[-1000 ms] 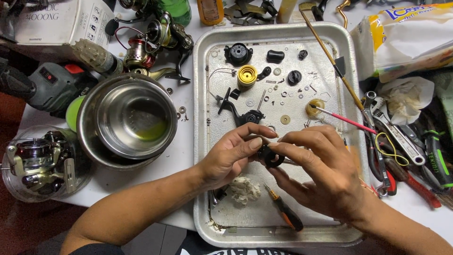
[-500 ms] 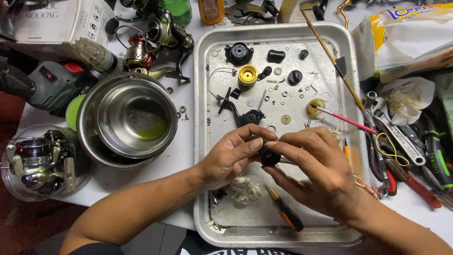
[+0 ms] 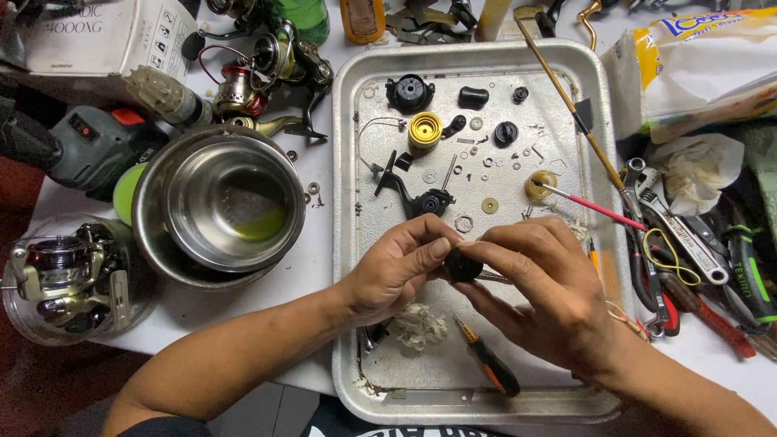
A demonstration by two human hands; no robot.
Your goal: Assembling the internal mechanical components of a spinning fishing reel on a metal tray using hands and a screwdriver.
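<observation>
1. Black part (image 3: 463,265), small and round, pinched between both hands over the tray's (image 3: 346,243) middle, toward 6 o'clock of the loose parts.
2. Left hand (image 3: 396,267): thumb and fingertips closed on the part from 9 o'clock. Right hand (image 3: 542,291): fingers curled over it from 3 o'clock, holding it too; a thin metal piece (image 3: 494,278) pokes out under the fingers.
3. Surface: white table (image 3: 316,251), crowded. Dark floor shows at 7 o'clock. Room beyond not visible.
4. Tray: pale metal, rectangular, rounded rim. Inside, at 12 o'clock, a black cap (image 3: 409,92) and black knobs; just below, a yellow spool (image 3: 424,129); near centre a black reel arm (image 3: 413,194) with washers and small screws scattered about it. At 3 o'clock a yellow ring (image 3: 540,185) touched by a pink-handled brush (image 3: 595,208). At 6 o'clock a wad of tissue (image 3: 421,325) and an orange-and-black screwdriver (image 3: 490,366).
5. Steel bowl (image 3: 220,206) at 9 o'clock of the tray, a little yellow-green liquid at its bottom.
6. Clear tub (image 3: 65,279) at 8 o'clock, a reel inside.
7. Reels (image 3: 267,69) and a box (image 3: 97,32) at 11 o'clock; drill (image 3: 73,142) at 10 o'clock.
8. Wrench (image 3: 672,214), pliers and other hand tools at 3 o'clock; plastic bag (image 3: 696,65) at 1 o'clock.
</observation>
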